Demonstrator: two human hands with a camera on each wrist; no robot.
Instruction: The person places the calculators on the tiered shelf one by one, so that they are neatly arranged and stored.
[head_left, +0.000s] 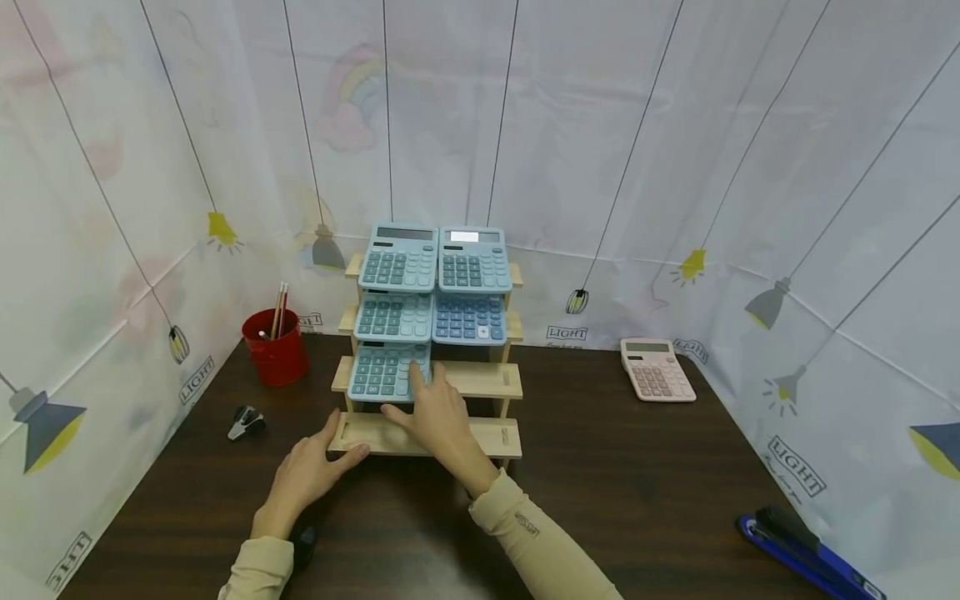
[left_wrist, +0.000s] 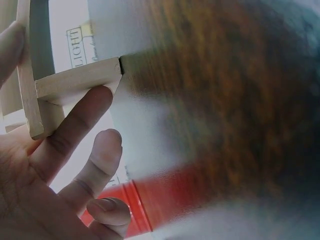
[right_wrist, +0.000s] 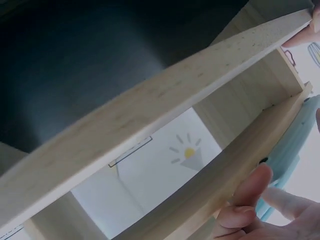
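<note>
On the dark wooden table (head_left: 600,467), going from the left edge, a red cup (head_left: 275,346) with pencils stands near the curtained wall, and a small black stapler remover (head_left: 245,422) lies in front of it. Next comes the left hand (head_left: 311,468), which rests against the left end of the lowest step of a wooden tiered rack (head_left: 480,379); the left wrist view shows its fingers (left_wrist: 75,130) lying fairly straight along the rack's corner, thumb on the other side, touching the wood rather than clenching it. At the middle, the rack carries four blue calculators on its two upper steps, and a fifth, the lowest blue calculator (head_left: 386,369), sits on the left half of the third step. The right hand (head_left: 438,417) reaches over the bottom step to this calculator, its fingertips touching the lower right edge; the right wrist view shows fingertips (right_wrist: 252,192) against the shelf edge beside the pale blue casing, but whether they pinch it cannot be told. Further right, a pink calculator (head_left: 656,369) lies flat, well apart from the rack, and a blue stapler (head_left: 802,554) lies at the near right corner.
</note>
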